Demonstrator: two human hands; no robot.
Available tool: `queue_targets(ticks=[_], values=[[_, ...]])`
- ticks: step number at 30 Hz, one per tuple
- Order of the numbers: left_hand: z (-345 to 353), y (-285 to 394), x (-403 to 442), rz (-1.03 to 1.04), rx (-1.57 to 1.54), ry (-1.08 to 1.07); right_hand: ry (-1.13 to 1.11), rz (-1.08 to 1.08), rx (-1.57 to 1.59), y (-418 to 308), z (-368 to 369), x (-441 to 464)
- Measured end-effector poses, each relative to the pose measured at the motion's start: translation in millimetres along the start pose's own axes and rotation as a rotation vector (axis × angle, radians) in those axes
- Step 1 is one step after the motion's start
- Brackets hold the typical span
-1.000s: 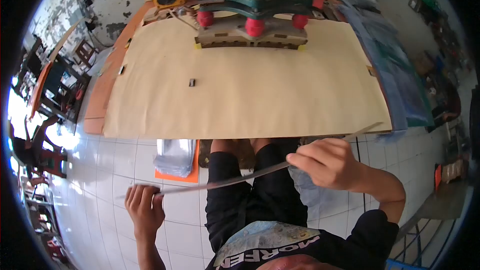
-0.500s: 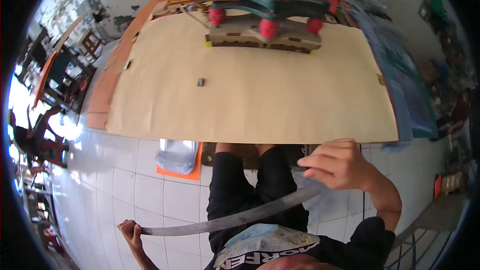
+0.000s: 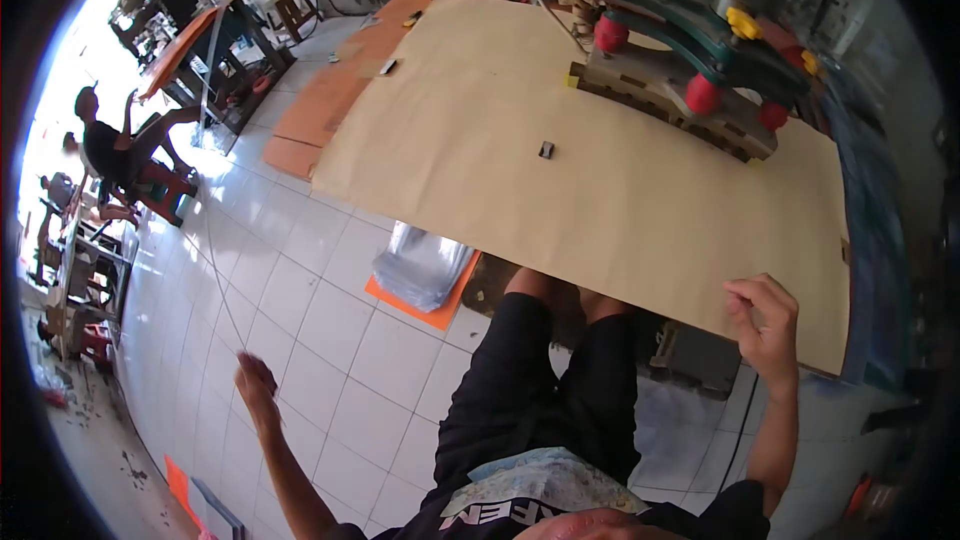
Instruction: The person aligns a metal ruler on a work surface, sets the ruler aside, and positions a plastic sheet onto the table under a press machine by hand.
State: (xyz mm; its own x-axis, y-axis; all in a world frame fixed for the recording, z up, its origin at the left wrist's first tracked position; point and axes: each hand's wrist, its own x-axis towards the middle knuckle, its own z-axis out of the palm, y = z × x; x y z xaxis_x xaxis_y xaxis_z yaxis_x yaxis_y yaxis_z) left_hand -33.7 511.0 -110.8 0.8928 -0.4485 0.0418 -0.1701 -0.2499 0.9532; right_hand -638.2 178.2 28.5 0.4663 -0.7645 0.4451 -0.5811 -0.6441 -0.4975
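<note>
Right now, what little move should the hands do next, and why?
Perhaps ease the left hand in toward the tan sheet: a thin strip seems to stick out from its grip, over the floor, while the right hand is by the sheet's near edge, with no strip showing.

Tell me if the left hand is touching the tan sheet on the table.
Apart: the head view shows floor tiles plainly between the left hand and the tan sheet.
</note>
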Motion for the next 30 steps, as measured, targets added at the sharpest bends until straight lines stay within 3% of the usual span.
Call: queue_targets(ticks=[3, 5, 8, 10, 15, 22, 25, 26, 30], values=[[39, 78, 51, 0.218, 0.237, -0.006, -0.031, -0.040, -0.073, 9, 8, 3], [68, 120, 95, 0.244, 0.472, -0.070, -0.023, -0.031, -0.052, 13, 11, 3], [140, 169, 182, 0.327, 0.416, -0.286, 0.011, -0.026, -0.023, 19, 15, -2], [182, 189, 217, 0.307, 0.480, -0.303, 0.034, -0.032, -0.016, 22, 17, -6], [258, 200, 294, 0.380, 0.676, -0.331, 0.023, 0.132, 0.014, 21, 17, -9], [304, 185, 359, 0.377, 0.781, -0.374, 0.043, 0.150, -0.027, 18, 17, -5], [319, 182, 360, 0.458, 0.762, -0.376, 0.055, 0.119, -0.025, 20, 19, -3], [324, 182, 362, 0.630, 0.889, -0.299, 0.058, 0.111, -0.023, 20, 19, -2], [332, 189, 340, 0.587, 0.973, -0.257, 0.062, 0.102, -0.013, 23, 18, -5]])
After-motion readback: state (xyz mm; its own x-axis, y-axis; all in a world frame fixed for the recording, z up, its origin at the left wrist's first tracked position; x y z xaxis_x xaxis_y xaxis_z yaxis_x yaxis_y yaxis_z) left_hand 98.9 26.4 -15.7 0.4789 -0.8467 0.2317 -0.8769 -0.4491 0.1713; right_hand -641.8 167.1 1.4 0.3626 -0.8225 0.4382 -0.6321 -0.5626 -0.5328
